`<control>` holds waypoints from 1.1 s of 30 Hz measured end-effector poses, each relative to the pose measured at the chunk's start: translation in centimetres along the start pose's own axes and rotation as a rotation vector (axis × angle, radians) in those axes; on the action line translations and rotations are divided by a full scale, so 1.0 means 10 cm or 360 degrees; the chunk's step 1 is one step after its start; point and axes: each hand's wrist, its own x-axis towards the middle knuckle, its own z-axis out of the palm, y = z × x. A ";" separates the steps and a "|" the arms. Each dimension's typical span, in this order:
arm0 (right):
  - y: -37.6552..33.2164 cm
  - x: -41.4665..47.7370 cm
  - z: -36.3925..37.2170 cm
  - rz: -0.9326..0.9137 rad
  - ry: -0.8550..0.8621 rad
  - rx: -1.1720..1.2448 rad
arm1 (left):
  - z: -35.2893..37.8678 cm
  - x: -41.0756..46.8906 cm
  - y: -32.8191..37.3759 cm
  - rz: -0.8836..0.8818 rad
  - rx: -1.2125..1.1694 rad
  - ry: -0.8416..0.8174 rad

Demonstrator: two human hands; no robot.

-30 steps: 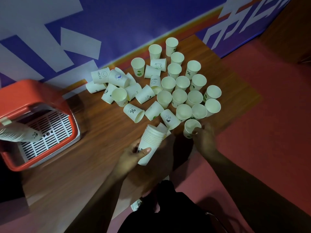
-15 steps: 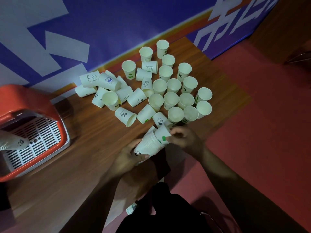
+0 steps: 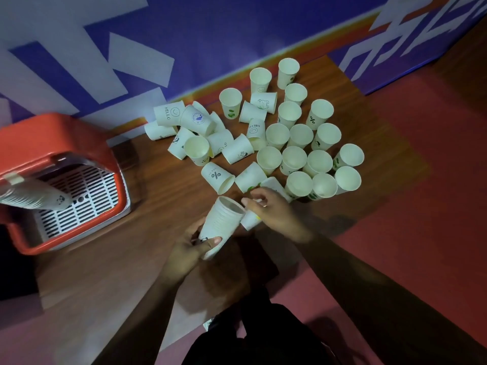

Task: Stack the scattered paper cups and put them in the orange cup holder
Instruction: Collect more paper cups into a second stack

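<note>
My left hand (image 3: 193, 246) grips the lower end of a tilted stack of white paper cups (image 3: 221, 222), its open mouth pointing up toward the scattered cups. My right hand (image 3: 276, 213) pinches a single paper cup (image 3: 249, 221) right beside the stack's rim, touching it. Several loose cups (image 3: 292, 159), some upright and some lying on their sides, cover the wooden table (image 3: 158, 206) beyond my hands. The orange cup holder (image 3: 66, 133) stands at the left with another stack of cups (image 3: 34, 198) lying over its white grate.
A blue and white banner wall (image 3: 184, 48) runs along the table's far edge. The table's right edge drops to a red floor (image 3: 421, 206). My dark clothing (image 3: 250, 338) shows at the bottom of the view.
My right hand picked one upright cup from the near edge of the group and carried it left to the stack's mouth. The left hand tilted the stack more upright.
</note>
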 end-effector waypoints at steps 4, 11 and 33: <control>-0.13 0.49 0.16 -0.0157 0.0169 -0.0506 | -0.18 -0.03 0.02 0.0035 -0.0015 0.0202; -0.22 0.95 0.46 -0.0332 0.0158 -0.1325 | -0.30 -0.06 0.07 0.0028 -0.0213 0.0454; -0.24 1.09 0.71 -0.0400 0.0114 -0.1376 | -0.40 -0.24 -0.04 -0.0122 -0.0193 0.0686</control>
